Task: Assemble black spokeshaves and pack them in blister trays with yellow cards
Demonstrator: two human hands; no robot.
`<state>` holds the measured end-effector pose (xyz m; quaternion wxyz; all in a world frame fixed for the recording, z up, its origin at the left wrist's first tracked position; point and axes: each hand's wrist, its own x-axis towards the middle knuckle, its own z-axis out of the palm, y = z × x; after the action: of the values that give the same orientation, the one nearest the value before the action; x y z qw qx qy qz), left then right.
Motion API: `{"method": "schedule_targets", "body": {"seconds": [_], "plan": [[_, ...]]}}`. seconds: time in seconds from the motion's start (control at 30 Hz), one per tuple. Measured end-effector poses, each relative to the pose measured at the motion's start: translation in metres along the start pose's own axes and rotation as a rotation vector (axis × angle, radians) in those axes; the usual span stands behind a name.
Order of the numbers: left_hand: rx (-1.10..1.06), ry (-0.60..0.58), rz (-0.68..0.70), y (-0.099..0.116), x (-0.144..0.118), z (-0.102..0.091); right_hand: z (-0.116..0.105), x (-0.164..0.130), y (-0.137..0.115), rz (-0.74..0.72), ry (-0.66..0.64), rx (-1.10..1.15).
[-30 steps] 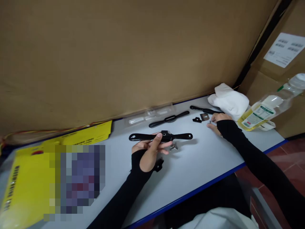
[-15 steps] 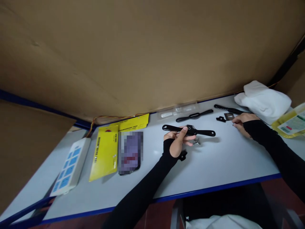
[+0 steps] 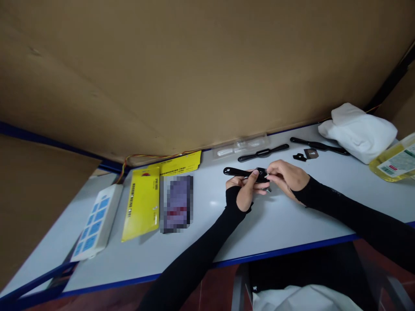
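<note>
My left hand (image 3: 244, 190) grips a black two-handled tool body (image 3: 234, 172) just above the white table (image 3: 292, 220). My right hand (image 3: 287, 177) has its fingertips pinched at the middle block of that tool; whatever small piece it pinches is too tiny to make out. Behind lie a second black two-handled body (image 3: 263, 152), a third black handle (image 3: 319, 145), a small black clip (image 3: 299, 157) and a brown metal plate (image 3: 311, 153).
A white cloth (image 3: 358, 131) and an oil bottle (image 3: 395, 162) sit at the right. Yellow cards (image 3: 142, 203), a blurred packet (image 3: 177, 203) and a white-blue box (image 3: 95, 222) lie left. Clear plastic packaging (image 3: 241, 147) rests against the cardboard wall (image 3: 194, 73).
My right hand has left the small parts by the cloth and come leftwards to the middle of the tool in my left hand. The view swung left, then steadied.
</note>
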<state>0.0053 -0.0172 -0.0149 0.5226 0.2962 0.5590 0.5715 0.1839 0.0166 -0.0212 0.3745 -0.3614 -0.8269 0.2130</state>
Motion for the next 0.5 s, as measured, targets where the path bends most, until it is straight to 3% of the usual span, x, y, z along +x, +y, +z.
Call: {"method": "schedule_targets", "body": {"seconds": [0.13,0.33,0.5], "plan": [[0.019,-0.042,0.004,-0.004,-0.003,0.0,0.016,0.006,-0.006,-0.188,0.06,-0.191],[-0.013,-0.031,0.004,-0.002,-0.005,0.002,0.004,0.011,-0.007,-0.267,0.048,-0.403],[-0.023,-0.038,0.011,-0.003,-0.007,0.003,0.002,0.012,-0.003,-0.358,0.163,-0.365]]}}
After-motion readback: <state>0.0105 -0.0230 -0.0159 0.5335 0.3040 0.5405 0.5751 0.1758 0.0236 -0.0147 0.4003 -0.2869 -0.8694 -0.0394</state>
